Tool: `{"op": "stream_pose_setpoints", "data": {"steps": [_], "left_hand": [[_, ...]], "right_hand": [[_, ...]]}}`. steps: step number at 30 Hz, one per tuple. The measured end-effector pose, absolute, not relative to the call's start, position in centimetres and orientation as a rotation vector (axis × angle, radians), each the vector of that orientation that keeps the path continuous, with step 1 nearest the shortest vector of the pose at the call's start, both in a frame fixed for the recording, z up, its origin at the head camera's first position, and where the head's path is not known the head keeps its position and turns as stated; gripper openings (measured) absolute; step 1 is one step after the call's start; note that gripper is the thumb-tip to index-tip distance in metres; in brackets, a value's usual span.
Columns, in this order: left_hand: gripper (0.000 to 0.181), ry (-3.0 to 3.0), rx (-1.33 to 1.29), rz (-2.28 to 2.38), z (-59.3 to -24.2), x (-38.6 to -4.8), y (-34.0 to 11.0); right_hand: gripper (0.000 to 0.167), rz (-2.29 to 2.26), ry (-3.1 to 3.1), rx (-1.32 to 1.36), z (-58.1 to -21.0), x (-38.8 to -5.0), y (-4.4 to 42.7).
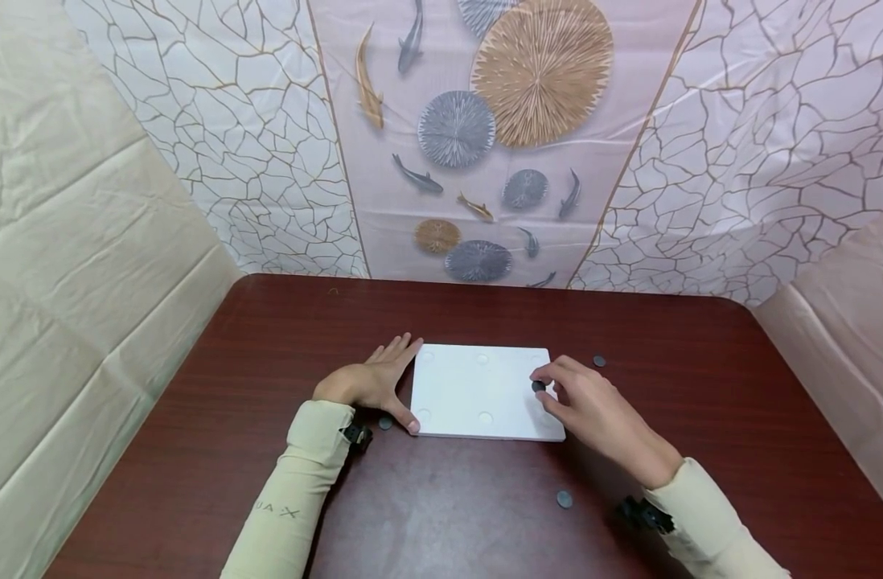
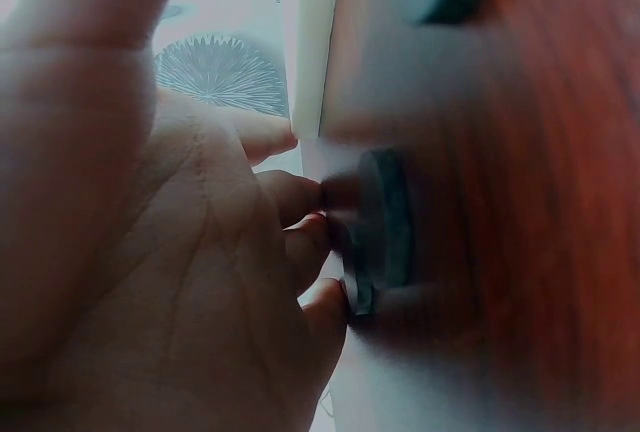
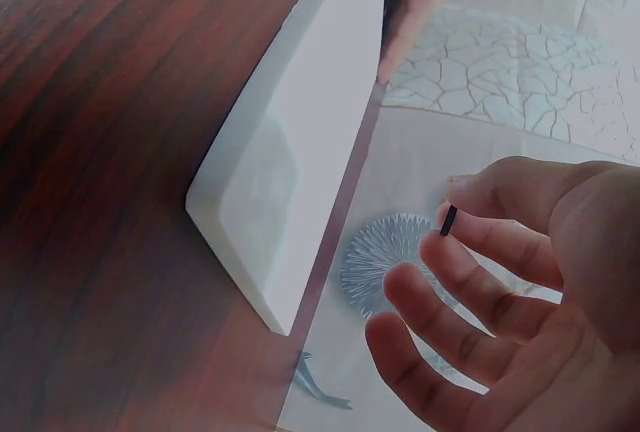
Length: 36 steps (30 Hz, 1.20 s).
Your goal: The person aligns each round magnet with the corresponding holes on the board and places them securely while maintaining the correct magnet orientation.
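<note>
Pinching dark disc (image 1: 539,387) in right hand (image 1: 599,412), above white board (image 1: 470,390) — left hand (image 1: 375,384) splayed alongside.

The left hand (image 1: 375,384) is spread, thumb apart from fingers, while the right hand (image 1: 592,408) pinches, thumb opposing forefinger.

Spreads out as a dark red-brown, wood-grained bench (image 1: 268,346); carries a white board (image 1: 456,390) lying flat, plus small dark discs (image 1: 564,499) near its left and right ends and before its near edge.
</note>
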<state>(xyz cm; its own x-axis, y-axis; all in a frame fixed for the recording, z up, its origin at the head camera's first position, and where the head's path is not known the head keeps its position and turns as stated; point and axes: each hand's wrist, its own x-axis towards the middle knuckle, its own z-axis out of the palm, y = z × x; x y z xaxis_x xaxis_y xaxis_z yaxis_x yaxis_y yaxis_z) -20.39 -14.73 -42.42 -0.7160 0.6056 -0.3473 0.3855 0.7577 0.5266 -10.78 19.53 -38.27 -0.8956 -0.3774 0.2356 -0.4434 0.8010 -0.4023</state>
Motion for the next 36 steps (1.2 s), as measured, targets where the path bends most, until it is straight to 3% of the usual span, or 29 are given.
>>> {"op": "stream_pose_setpoints", "data": {"steps": [12, 36], "left_hand": [[0.147, 2.471, 0.721, 0.524, -42.2, -20.1, -14.6], [0.153, 2.510, 0.721, 0.522, -44.9, -21.4, -14.7]], "right_hand": [[0.021, 0.687, -2.831, 0.677, -38.3, -11.8, 18.0], [0.021, 0.618, -2.846, 0.744, -38.2, -12.9, 15.8]]}}
